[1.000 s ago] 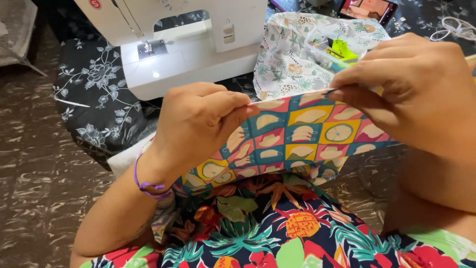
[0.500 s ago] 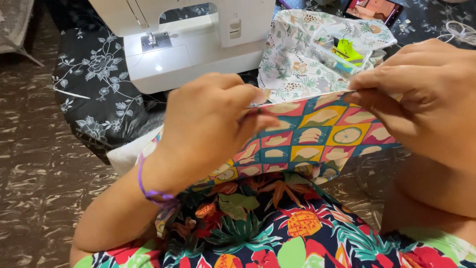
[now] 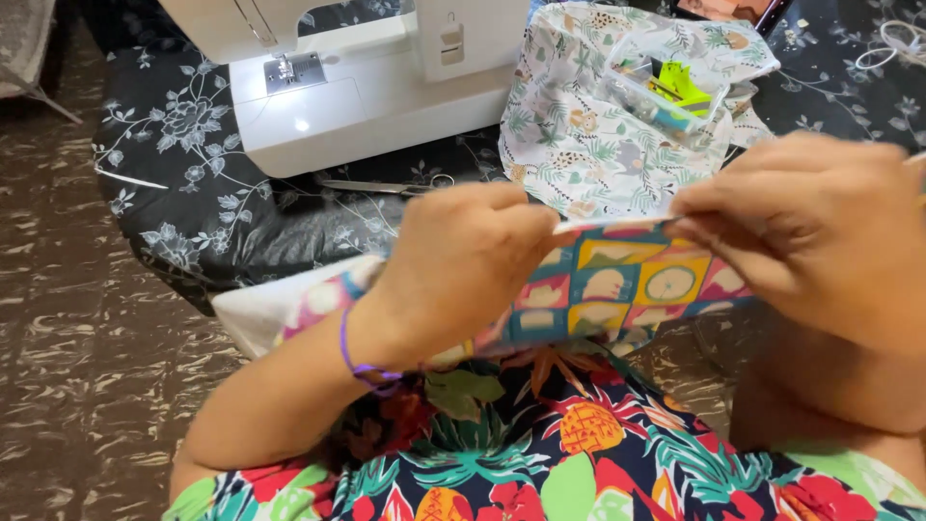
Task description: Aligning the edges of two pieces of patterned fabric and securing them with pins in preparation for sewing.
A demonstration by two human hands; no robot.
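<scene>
Both hands, left point(image 3: 463, 270) and right point(image 3: 820, 232), have drifted right, each grip still pinching the patchwork cloth point(image 3: 617, 289); its fold is hidden.

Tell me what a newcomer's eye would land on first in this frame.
First, the two hands at centre: the left hand and right hand pinch the top edge of a colourful patchwork-print fabric held up between them. Behind them, a white sewing machine stands on a black floral cloth. To its right lies a pale animal-print fabric with a clear box of small supplies on it.
</scene>
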